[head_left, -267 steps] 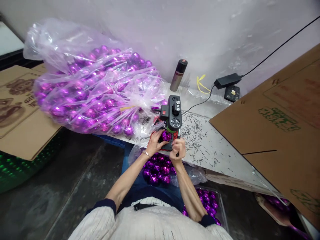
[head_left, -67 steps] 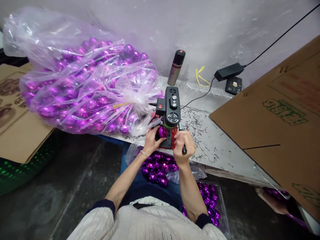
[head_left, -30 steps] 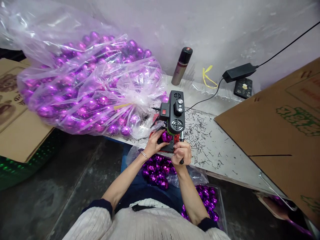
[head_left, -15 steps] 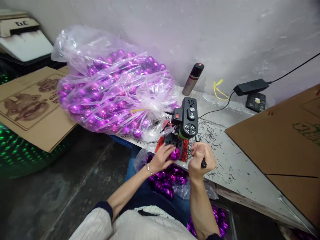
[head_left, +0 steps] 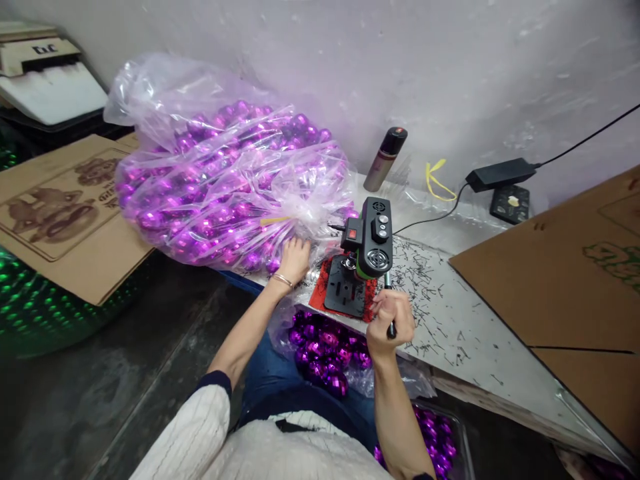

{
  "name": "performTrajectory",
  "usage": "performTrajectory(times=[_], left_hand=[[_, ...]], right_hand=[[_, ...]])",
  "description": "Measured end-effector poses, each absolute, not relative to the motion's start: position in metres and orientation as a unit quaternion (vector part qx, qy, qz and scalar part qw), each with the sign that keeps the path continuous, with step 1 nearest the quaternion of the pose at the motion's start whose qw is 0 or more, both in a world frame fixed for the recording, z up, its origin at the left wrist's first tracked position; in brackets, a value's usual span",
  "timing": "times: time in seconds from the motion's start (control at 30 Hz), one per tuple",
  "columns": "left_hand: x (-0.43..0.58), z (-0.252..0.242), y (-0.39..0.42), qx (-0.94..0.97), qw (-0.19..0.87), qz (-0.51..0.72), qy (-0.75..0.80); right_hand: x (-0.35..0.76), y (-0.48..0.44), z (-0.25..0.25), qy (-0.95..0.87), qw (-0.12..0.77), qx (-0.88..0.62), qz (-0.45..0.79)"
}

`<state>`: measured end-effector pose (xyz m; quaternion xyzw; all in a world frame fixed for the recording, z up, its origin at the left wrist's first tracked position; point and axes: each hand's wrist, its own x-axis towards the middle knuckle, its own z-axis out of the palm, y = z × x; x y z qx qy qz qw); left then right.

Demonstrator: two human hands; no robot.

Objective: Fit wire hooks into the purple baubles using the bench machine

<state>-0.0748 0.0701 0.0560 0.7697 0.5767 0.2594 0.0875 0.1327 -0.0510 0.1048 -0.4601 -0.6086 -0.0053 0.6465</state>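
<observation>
My right hand (head_left: 391, 319) is wrapped round the black-gripped lever (head_left: 392, 330) of a small bench drill press (head_left: 377, 237). The press has a black head with round vents and a dark slotted base (head_left: 345, 287) on a red mat (head_left: 319, 293); that base now carries no ball. My left hand (head_left: 295, 260), with a bracelet at the wrist, is at the lower edge of a large clear plastic bag (head_left: 300, 207) full of shiny purple balls (head_left: 240, 173). Its fingers are curled and their tips hidden, so I cannot see what they hold.
An open bag of purple faceted balls (head_left: 325, 347) rests at my lap, with a tub of more balls (head_left: 437, 440) below right. Black shavings litter the white table (head_left: 450, 320). A spray can (head_left: 385, 159), power adapter (head_left: 501, 173) and cardboard box (head_left: 560, 280) stand around.
My left hand has left the press base and moved left and up to the big bag; the purple ball is gone from the base. My right hand, still on the lever, has shifted slightly left.
</observation>
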Motion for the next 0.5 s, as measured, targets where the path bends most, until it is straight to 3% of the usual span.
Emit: performTrajectory(times=[0.3,0.4,0.5], left_hand=[[-0.106,0.07,0.08,0.722,0.099,0.071,0.681],[-0.104,0.071,0.081,0.712,0.167,0.172,0.66],[-0.103,0.072,0.072,0.644,0.304,0.389,0.584]], right_hand=[[0.132,-0.05,0.102,-0.608,0.652,-0.454,-0.002],[0.133,-0.05,0.103,-0.614,0.649,-0.449,-0.006],[0.133,-0.049,0.103,-0.617,0.648,-0.446,-0.006]])
